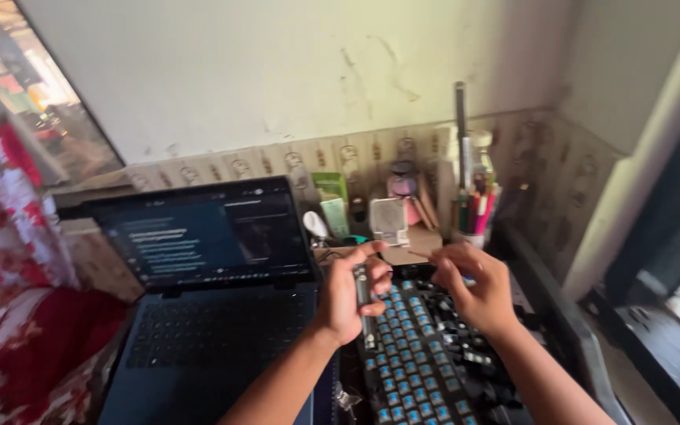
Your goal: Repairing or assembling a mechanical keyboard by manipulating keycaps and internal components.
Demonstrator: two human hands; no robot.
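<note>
Both bare forearms rise from the 6 o'clock edge, nearest the lens, toward a black mechanical keyboard (423,358) whose caps are stripped off, leaving rows of blue switch stems; its long axis runs from 6 toward 12 o'clock, slightly tilted. Going left to right: a red-and-white floral cloth (9,260) fills the 9 o'clock side, then a dark open laptop (206,315) with a dim lit screen sits touching the keyboard's left edge. The left hand (352,295) is closed around a slim dark metal tool (364,303), likely a key puller, held nearly upright with its lower tip just over the keyboard's left rows. The right hand (474,291) hovers at 2 o'clock from that tool, fingers curled down narrowly over a heap of loose black keycaps (466,346) on the keyboard's right half; whether it pinches one I cannot tell. The switches lie directly below and between both hands, the left hand nearer to them. Behind, at 12 o'clock, a cup of coloured pens (475,216) and small bottles stand against the wall.
</note>
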